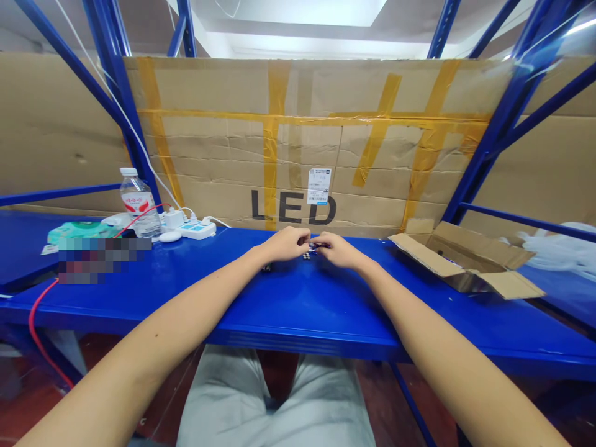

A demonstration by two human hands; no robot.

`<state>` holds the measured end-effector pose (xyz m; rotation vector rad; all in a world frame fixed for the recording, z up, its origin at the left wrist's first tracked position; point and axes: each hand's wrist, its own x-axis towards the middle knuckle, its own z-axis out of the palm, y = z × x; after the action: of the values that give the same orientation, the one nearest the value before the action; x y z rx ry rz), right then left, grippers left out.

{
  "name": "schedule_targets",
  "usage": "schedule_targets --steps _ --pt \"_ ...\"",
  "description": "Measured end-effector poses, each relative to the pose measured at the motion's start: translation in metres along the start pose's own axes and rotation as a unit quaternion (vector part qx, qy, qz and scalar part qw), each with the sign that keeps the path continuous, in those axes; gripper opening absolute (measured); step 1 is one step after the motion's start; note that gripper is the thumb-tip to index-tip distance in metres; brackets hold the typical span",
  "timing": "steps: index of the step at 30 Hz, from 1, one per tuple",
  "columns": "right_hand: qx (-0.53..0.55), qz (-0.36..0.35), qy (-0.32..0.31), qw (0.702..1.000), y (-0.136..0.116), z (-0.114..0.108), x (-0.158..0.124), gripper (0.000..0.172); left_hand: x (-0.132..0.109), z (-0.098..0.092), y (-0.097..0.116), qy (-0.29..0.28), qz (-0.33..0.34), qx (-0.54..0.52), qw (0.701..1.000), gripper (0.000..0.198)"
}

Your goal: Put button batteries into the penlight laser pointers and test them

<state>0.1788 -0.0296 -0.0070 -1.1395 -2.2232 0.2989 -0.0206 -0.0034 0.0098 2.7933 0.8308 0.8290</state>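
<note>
Near the back of the blue table, my left hand [286, 244] and my right hand [339, 249] meet almost fingertip to fingertip. My right fingers are pinched around a small dark, shiny piece [321, 245], whose kind is too small to tell. The fingers of my left hand are closed at its other side; what they grip is hidden. Just below the fingertips are some tiny silvery parts [306, 255] at the table. Another small dark object [266, 268] lies under my left wrist, partly covered by it.
On the right stands an opened cardboard box [459, 257] with its flaps out. To the left are a water bottle [139, 208], a white power strip [198, 230], a green packet [84, 233] and a red cable [35, 323]. Large cardboard [223, 155] and blue posts border the table [307, 310].
</note>
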Motion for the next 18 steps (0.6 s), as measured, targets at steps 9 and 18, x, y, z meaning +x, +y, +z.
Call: schedule_targets --steps 9,18 --pt "-0.059 -0.057 0.151 0.985 -0.0097 0.0047 -0.0002 0.019 0.0024 0.0038 -0.0054 0.007 -0.071 -0.204 0.976 0.004" --pt "-0.022 -0.058 0.111 0.992 -0.006 0.0011 -0.0013 0.008 0.0002 0.0014 -0.0038 -0.004 -0.045 -0.177 0.983 0.006"
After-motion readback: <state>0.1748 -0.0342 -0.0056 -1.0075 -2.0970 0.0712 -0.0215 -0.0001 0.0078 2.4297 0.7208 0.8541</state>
